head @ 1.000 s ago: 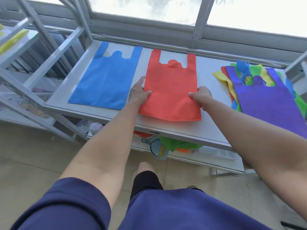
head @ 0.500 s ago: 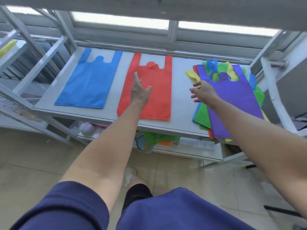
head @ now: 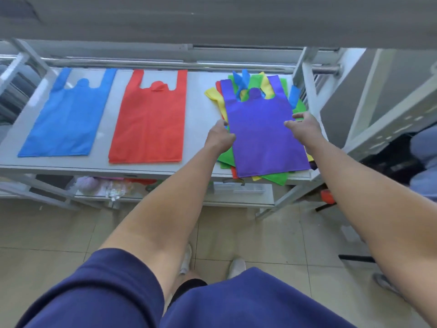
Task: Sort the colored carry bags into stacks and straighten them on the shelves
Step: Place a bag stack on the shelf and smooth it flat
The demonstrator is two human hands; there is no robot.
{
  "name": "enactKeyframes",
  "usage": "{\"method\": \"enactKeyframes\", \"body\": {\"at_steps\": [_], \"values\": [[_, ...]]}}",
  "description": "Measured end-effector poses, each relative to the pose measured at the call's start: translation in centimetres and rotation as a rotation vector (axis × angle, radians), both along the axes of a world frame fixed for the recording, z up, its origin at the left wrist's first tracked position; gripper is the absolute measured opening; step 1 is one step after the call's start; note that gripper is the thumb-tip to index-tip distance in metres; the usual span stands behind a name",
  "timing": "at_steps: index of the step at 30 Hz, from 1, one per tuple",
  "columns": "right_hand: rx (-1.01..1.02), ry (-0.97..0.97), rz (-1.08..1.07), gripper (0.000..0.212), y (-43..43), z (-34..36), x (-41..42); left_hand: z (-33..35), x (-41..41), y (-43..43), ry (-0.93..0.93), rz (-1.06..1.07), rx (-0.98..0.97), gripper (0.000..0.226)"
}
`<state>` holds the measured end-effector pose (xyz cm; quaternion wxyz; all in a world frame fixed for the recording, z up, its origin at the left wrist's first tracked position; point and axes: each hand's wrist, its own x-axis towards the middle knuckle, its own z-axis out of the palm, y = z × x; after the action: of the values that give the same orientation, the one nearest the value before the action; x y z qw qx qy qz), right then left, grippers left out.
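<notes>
Two hands frame the purple carry bag, which lies on top of the mixed pile at the right end of the shelf. My left hand sits at its left edge with the fingers curled under and hidden behind the knuckles, so I cannot tell whether they have pinched the cloth. My right hand is over the right edge, thumb and forefinger spread apart, and seems to hold nothing yet.

I judge this bag light, thin and limp. It should sag if lifted by one corner, and it may drag the bags under it along. Taking both long edges near the middle should keep it flat.

Green, yellow, red and blue show under the purple, but I cannot count how many bags the pile holds. The blue carry bag and the red carry bag lie flat further left, well apart from the pile. I cannot tell if each is one bag or several. Clutter on the lower shelf is too blurred to name.
</notes>
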<state>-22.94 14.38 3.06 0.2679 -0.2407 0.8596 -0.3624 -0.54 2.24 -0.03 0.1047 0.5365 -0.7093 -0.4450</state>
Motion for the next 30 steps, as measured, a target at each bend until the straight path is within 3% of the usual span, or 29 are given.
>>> {"method": "enactKeyframes", "body": {"at_steps": [4,8,11,17,20,24,27,30], "values": [[0.109,-0.04,0.0,0.053,1.8,-2.4,0.0,-2.1,-2.0,2.3,-0.07,-0.003,0.098,0.053],[0.213,-0.05,0.04,0.067,3.1,-4.5,0.0,-2.6,-3.7,3.0,-0.143,0.165,0.061,0.045],[0.284,0.059,0.09,0.079,3.3,-5.2,-0.3,-2.4,-4.9,2.7,-0.19,0.236,0.086,0.047],[0.331,0.145,0.141,0.1,3.1,-5.5,-1.1,-3.1,-5.3,2.7,0.05,0.267,0.37,0.03],[0.3,0.129,0.112,0.095,3.0,-5.5,-1.2,-2.7,-4.6,3.0,0.129,0.284,0.417,0.017],[0.166,0.106,0.08,0.074,2.6,-4.6,-0.5,-1.9,-1.1,2.2,0.269,0.285,0.746,0.02],[0.222,-0.083,0.098,0.061,2.6,-4.6,0.2,-1.4,1.7,1.8,0.295,0.286,0.849,0.017],[0.222,-0.26,0.085,0.064,2.6,-6.4,-0.3,-0.9,3.0,1.8,0.36,0.309,0.896,0.016]]}}
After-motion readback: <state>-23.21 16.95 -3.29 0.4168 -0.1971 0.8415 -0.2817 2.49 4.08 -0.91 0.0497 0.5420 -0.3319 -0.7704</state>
